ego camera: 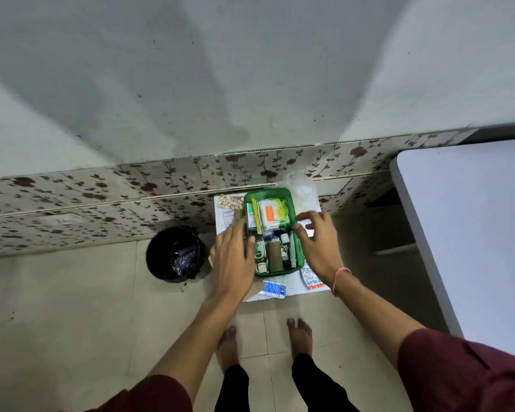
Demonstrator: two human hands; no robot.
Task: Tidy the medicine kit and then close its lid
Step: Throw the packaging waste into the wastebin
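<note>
Green plastic medicine kit [298,221] braced from both sides on small white table [292,285]: left hand [231,257] flat against left wall, fingers spread, thumb tip hooked over rim near green-labelled bottle [260,251]; right hand [317,240] at right wall, fingers loosely curled and apart, nothing seen clamped between them. Cannot tell whether right fingertips touch rim or something white just beside it. Kit open, no lid on it; clear plastic piece [299,188] behind far end, possibly lid, not confirmed. Contents: upright boxes packed at far end, orange-and-white box [269,215] foremost; near end holds brown roll [274,256], small bottles, foil strip. Loose items outside kit: gold blister strips [229,201] at far left corner, blue packet [274,289] near front edge, red-and-white sachet [311,279] at right front, partly under right wrist. Black bin [176,254] on floor just left of table; larger pale table [470,233] well apart at right. Judged stage: tidying unfinished, closing not yet due. Risks: boxes standing above rim likely to block lid seating, forced closure could crush cartons; blue packet close to table edge, liable to drop if nudged by forearm; kit sliding under uneven two-sided push could sweep gold strips off far corner; bottles at near end loosely packed, prone to topple if kit tilted.
</note>
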